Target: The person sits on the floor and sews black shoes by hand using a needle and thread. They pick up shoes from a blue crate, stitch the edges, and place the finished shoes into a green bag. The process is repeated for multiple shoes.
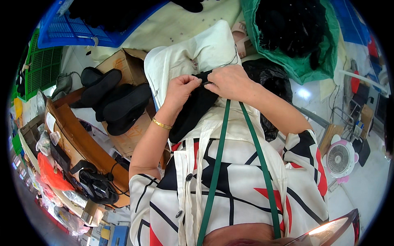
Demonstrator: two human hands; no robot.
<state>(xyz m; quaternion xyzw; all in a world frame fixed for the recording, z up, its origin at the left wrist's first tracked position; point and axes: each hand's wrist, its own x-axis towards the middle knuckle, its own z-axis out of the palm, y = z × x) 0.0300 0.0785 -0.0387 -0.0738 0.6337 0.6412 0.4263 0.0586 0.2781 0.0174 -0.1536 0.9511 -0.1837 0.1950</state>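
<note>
My left hand is closed, thumb and forefinger pinching the edge of a black cloth shoe over my lap. My right hand is closed too, its fingers bent around the same end of the shoe, close to the left fingertips. The shoe's long part hangs down toward my waist, partly behind my left wrist. A thin dark thread loops up above my right hand. Whether a needle is between the fingers is too small to make out. Beneath lies a white cloth across my lap.
To the left, several black shoes are heaped by a cardboard box and a brown wooden table. Ahead stand a blue crate and a green sack of black pieces. A black plastic bag and a fan are on the right.
</note>
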